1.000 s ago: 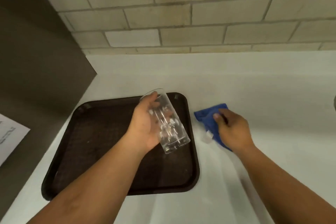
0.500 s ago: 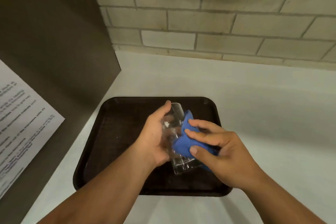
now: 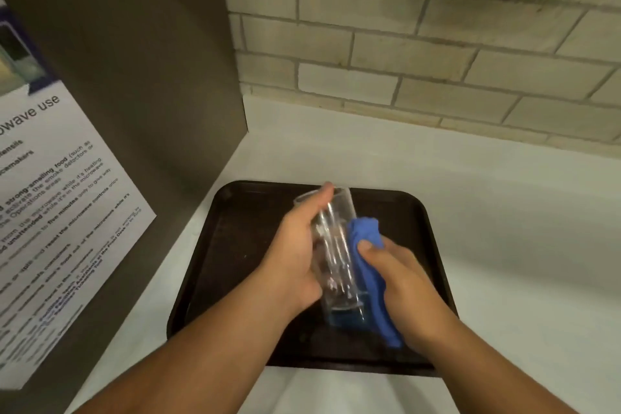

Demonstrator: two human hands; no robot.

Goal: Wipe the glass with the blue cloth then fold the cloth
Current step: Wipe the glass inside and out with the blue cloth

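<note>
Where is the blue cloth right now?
In the head view, the blue cloth is in the right hand, pressed against the glass over the dark tray.

There are two hands (image 3: 295, 255), one glass (image 3: 336, 245), one blue cloth (image 3: 368, 265), one dark tray (image 3: 235, 245) and one paper sign (image 3: 50, 212).

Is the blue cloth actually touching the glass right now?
Touching. The head view shows the right hand pressing the blue cloth flat against the side of the glass, with no gap; the left hand grips the other side.

Shared kitchenette (microwave-use notice (image 3: 50, 198))
</note>
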